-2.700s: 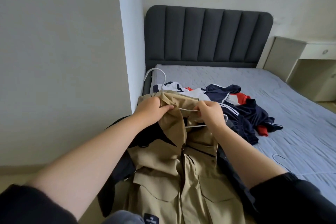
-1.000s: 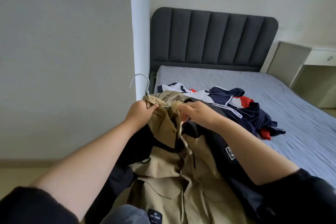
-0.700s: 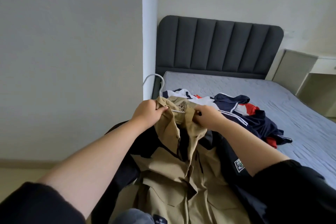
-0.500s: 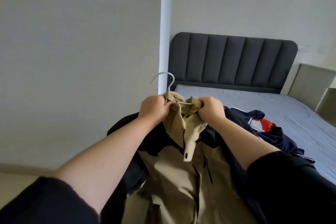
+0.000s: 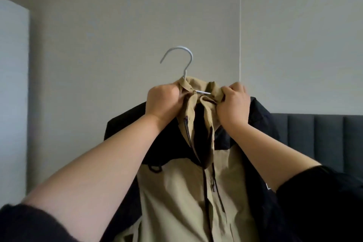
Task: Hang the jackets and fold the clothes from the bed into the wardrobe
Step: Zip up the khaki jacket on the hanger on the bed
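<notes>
- Our left hand (image 5: 164, 104) is curled tight on the left side of the collar of the jacket (image 5: 188, 192).
- Our right hand (image 5: 232, 105) grips the right side of the same collar.
- Between our two hands a short bit of the white hanger (image 5: 181, 59) shows, and its hook sticks up above the collar.
- The jacket is tan with black shoulders. We hold it up in the air in front of us, and it hangs down from our hands with its front open at the top.
- Behind the jacket is a plain grey wall (image 5: 117, 25).
- On the right, low down, we see the dark padded headboard (image 5: 322, 139) of the bed.
</notes>
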`<state>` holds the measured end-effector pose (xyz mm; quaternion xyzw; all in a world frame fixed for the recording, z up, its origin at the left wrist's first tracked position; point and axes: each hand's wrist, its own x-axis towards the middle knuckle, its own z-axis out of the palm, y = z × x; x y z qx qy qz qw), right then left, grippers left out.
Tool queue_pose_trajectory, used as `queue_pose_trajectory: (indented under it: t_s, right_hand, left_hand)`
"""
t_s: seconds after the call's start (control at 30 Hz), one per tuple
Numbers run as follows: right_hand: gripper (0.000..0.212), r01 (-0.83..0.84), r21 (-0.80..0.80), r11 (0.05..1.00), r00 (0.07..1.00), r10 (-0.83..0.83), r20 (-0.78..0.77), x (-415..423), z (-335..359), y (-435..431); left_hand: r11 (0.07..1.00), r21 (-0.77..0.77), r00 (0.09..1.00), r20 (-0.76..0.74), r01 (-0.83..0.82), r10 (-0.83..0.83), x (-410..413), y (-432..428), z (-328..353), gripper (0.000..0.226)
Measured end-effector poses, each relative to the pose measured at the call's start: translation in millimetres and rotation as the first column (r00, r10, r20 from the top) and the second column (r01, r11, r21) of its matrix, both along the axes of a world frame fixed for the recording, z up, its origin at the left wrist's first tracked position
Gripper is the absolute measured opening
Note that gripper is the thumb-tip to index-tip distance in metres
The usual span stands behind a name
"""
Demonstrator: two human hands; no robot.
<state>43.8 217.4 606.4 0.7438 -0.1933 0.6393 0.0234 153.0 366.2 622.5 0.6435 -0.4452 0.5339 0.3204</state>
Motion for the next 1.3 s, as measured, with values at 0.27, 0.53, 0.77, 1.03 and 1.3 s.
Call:
queue_pose_trajectory:
  t_s: [0.27,0.53,0.77,1.03,1.3]
  right_hand:
    - [0.014,-0.221,0.197,0.955,0.824,0.291,-0.487,50.5,-17.9,44.9]
    - [0.023,-0.309,0.449,0.839,0.882,0.429,-0.195,70.8,-62.0,62.7]
    - [0.013,-0.239,0.495,0.835,0.920,0.358,-0.160,78.0,-90.6,77.0]
    - [0.023,-0.203,0.500,0.842,0.928,0.329,-0.176,58.8,-104.5,64.1]
    - [0.025,-0.313,0.440,0.842,0.916,0.390,-0.094,35.8,-108.7,47.4]
  left_hand:
    - [0.947,0.320,0.951,-0.290,-0.008,0.106,42.7,33.5,-14.5,0.045]
    - [0.833,0.487,0.943,-0.051,-0.264,0.328,86.0,92.0,-48.9,0.035]
    - [0.980,0.087,0.924,-0.328,-0.177,0.196,65.6,96.1,-69.4,0.037]
    - [0.984,0.170,0.521,-0.846,0.058,0.116,49.3,85.4,-53.7,0.026]
    - [0.941,0.259,0.317,-0.931,0.219,0.182,52.3,91.4,-56.7,0.014]
